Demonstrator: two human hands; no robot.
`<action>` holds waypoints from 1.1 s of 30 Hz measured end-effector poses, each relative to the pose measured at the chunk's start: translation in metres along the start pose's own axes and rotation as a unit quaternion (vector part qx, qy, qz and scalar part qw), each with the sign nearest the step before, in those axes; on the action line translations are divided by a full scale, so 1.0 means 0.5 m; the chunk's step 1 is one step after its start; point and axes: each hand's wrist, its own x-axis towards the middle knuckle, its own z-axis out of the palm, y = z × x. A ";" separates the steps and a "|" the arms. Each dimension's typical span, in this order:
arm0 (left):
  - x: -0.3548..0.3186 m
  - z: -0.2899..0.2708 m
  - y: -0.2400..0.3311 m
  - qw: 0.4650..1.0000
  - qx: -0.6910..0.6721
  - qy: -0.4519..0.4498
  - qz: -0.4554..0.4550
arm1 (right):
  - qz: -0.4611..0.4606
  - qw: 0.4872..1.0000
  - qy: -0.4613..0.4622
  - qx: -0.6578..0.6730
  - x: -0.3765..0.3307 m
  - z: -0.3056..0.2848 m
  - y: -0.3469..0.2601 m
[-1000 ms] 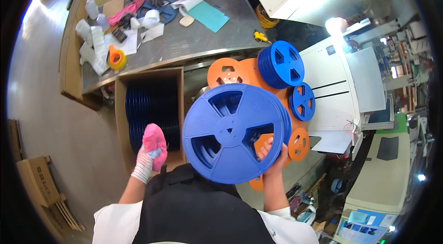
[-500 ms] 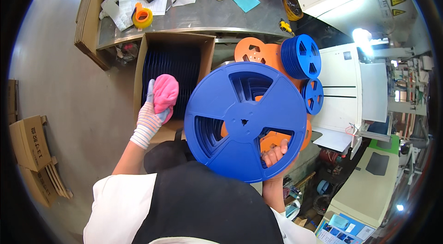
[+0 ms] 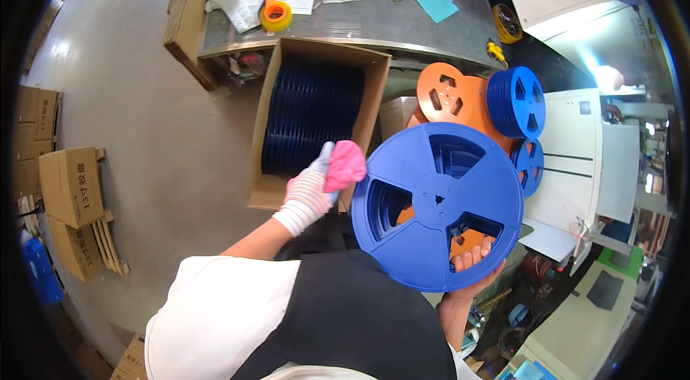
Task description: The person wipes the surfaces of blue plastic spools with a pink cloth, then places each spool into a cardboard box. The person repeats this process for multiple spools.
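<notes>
A stack of large blue reels [image 3: 444, 199] is held upright in front of me, its open windows showing more reels behind. My right hand [image 3: 476, 263], bare, hooks its fingers through the lower right window and grips the rim. My left hand [image 3: 307, 191], in a striped glove, is closed around a bunched pink cloth [image 3: 346, 166]. That cloth is at the left edge of the front reel; whether it presses on it I cannot tell. Behind my left hand, an open cardboard box [image 3: 267, 191] holds a row of dark blue reels [image 3: 313, 103] standing on edge.
Orange reels [image 3: 440, 92] and smaller blue reels [image 3: 530, 103] stand behind the held stack. A metal table [image 3: 388, 24] beyond the box carries an orange tape dispenser [image 3: 275, 15], papers and rolls. Closed cartons [image 3: 70, 186] sit on the floor at left; white machinery [image 3: 568, 135] is at right.
The view has shifted, so the scene sits further right. My left hand has brought the pink cloth from over the box to the reel's left edge. My right hand keeps its grip.
</notes>
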 end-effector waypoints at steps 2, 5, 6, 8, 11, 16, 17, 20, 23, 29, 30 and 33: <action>-0.029 0.035 0.097 0.950 0.306 0.048 0.045 | 0.010 1.000 0.005 -0.024 0.004 0.006 0.001; -0.003 0.069 0.248 0.929 0.337 -0.019 0.154 | 0.019 0.999 0.027 -0.039 0.004 0.011 0.005; 0.001 0.089 0.292 0.922 0.337 -0.041 0.184 | 0.019 0.998 0.033 -0.045 0.002 0.012 0.007; -0.014 0.143 0.365 0.925 0.323 -0.143 0.140 | 0.020 0.997 0.045 -0.059 -0.005 0.013 0.009; -0.068 0.190 0.397 0.871 0.338 -0.133 0.331 | 0.007 0.995 0.075 -0.066 -0.020 0.012 0.008; -0.046 0.201 0.349 0.820 0.352 -0.212 0.397 | -0.015 0.991 0.110 -0.068 -0.059 0.007 0.013; -0.030 0.197 0.342 0.843 0.357 -0.221 0.336 | -0.023 0.990 0.134 -0.038 -0.068 0.004 0.014; -0.012 0.196 0.347 0.843 0.431 -0.206 0.247 | -0.039 0.974 0.219 -0.050 -0.085 -0.010 0.006; -0.070 0.220 0.382 0.804 0.381 -0.254 0.380 | -0.047 0.986 0.161 -0.012 -0.107 -0.024 -0.005; 0.024 0.221 0.327 0.766 0.531 -0.231 0.279 | -0.076 0.989 0.127 -0.009 -0.146 -0.057 -0.008; 0.054 0.210 0.292 0.768 0.542 -0.213 0.265 | -0.078 0.991 0.106 0.015 -0.148 -0.065 -0.012; 0.088 0.176 0.194 0.831 0.510 -0.123 0.186 | -0.106 0.993 0.028 0.043 -0.154 -0.087 -0.026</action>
